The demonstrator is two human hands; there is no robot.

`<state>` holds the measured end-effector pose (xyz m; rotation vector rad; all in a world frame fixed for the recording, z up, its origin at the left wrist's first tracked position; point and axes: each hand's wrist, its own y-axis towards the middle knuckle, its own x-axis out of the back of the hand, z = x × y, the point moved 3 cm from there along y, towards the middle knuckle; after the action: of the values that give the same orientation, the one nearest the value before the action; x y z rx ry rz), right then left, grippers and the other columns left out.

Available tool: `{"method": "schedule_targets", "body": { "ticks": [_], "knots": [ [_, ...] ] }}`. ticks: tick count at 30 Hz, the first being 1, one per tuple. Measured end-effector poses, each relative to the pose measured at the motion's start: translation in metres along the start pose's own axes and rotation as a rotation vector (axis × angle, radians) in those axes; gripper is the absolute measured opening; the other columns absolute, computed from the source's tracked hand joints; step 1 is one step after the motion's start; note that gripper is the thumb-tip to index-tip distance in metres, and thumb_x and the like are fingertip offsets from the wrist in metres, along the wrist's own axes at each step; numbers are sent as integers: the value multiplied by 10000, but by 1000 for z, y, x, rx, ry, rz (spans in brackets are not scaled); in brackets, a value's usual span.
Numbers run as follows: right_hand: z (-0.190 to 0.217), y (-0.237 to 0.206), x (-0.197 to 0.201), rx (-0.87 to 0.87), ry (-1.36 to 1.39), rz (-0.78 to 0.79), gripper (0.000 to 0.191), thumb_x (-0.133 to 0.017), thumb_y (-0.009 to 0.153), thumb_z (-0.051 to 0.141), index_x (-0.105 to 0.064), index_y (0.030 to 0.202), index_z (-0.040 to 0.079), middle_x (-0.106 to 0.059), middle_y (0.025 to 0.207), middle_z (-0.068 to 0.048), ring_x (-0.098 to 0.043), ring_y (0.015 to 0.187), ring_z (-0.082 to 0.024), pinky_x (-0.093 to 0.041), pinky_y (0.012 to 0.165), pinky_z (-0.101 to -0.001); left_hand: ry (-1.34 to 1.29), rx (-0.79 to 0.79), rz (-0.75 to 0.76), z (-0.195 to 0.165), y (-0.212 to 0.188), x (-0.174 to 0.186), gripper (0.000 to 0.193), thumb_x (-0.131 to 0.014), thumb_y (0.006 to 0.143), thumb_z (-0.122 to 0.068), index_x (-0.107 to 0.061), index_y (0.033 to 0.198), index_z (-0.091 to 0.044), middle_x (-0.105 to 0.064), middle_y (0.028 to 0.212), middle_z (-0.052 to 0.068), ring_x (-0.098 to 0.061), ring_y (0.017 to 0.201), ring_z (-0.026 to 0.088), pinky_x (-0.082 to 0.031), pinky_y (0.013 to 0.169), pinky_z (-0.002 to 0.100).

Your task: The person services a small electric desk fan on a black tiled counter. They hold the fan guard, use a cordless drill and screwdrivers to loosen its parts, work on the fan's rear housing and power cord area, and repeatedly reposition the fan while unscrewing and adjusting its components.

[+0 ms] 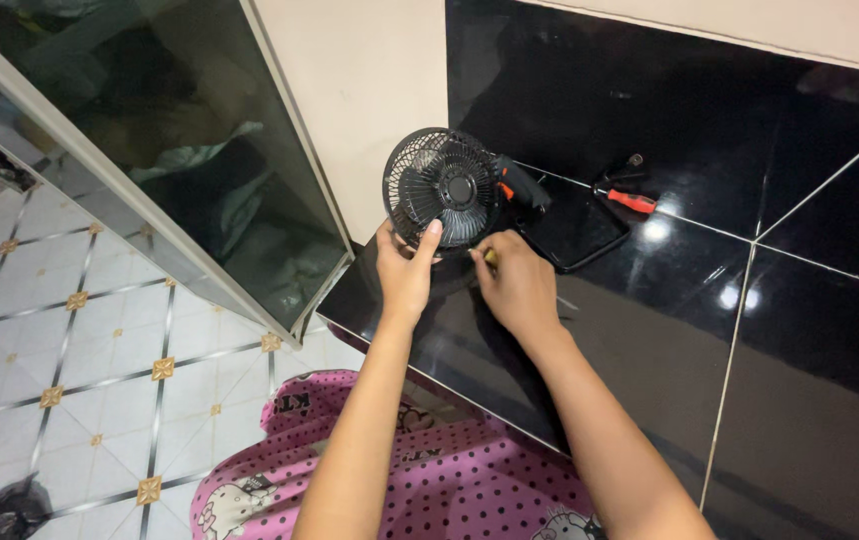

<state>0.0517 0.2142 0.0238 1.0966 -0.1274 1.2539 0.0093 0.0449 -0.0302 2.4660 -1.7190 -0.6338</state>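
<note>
A small black fan [441,188] stands on the near left corner of a glossy black worktop [649,330], just beyond both hands, with its round wire grille facing the camera. The left hand [406,270] cups the lower left rim of the grille, thumb raised and pressed against the wire front, fingers curled round behind. The right hand [517,285] sits just right of it, at the fan's lower right edge — its fingers are pinched on a slim tool with a yellowish handle [490,257], of which only a short stub shows.

The fan's motor housing and its black wire stand [589,250] trail off to the right behind the grille; a red patch shows on the housing, but what it is cannot be made out. The tip of the pinched tool is hidden by the fingers and the grille. Farther right, well apart from the hands, lies a screwdriver with a red handle [629,200], and beside it some small dark pieces too dim to identify.

The worktop is black tile with pale grout lines and bright light glints. A cream wall [369,90] rises behind the fan. To the left leans a dark glass pane in a pale frame [199,150], over a white patterned floor [69,340]. Nearest the camera — pink dotted cloth [449,480].
</note>
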Motion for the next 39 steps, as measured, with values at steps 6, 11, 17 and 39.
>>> {"method": "schedule_targets", "body": {
  "ticks": [6, 11, 17, 39],
  "knots": [
    [14, -6, -11, -101, 239, -28, 140, -786, 831, 147, -702, 862, 40, -690, 839, -102, -695, 731, -287, -545, 674, -393, -36, 10, -4, 5, 2, 3, 643, -802, 890, -264, -457, 1351, 23, -661, 1066, 71, -649, 861, 103, -596, 657, 256],
    [26, -13, -15, 41, 110, 43, 137, -778, 780, 82, -701, 890, 56, -689, 885, -89, -698, 799, -309, -542, 696, -403, -39, 35, 1, 0, 2, 4, 632, -796, 894, -277, -470, 1346, 21, -659, 1065, 59, -655, 876, 95, -618, 679, 263],
    [36, -14, -10, 142, 120, 81, 236, -768, 771, 48, -733, 1003, 71, -680, 961, -66, -708, 806, -294, -552, 686, -400, -57, 54, -53, -4, 1, 5, 621, -792, 877, -293, -495, 1322, 21, -682, 1036, 68, -667, 853, 103, -629, 673, 274],
    [50, -19, -3, 261, 53, -235, 183, -814, 804, 55, -755, 973, 92, -691, 932, -19, -696, 780, -208, -546, 675, -333, -102, 76, -58, -11, -3, 8, 534, -831, 849, -225, -476, 1146, 42, -673, 979, 116, -696, 810, 162, -667, 591, 341]
  ]
}}
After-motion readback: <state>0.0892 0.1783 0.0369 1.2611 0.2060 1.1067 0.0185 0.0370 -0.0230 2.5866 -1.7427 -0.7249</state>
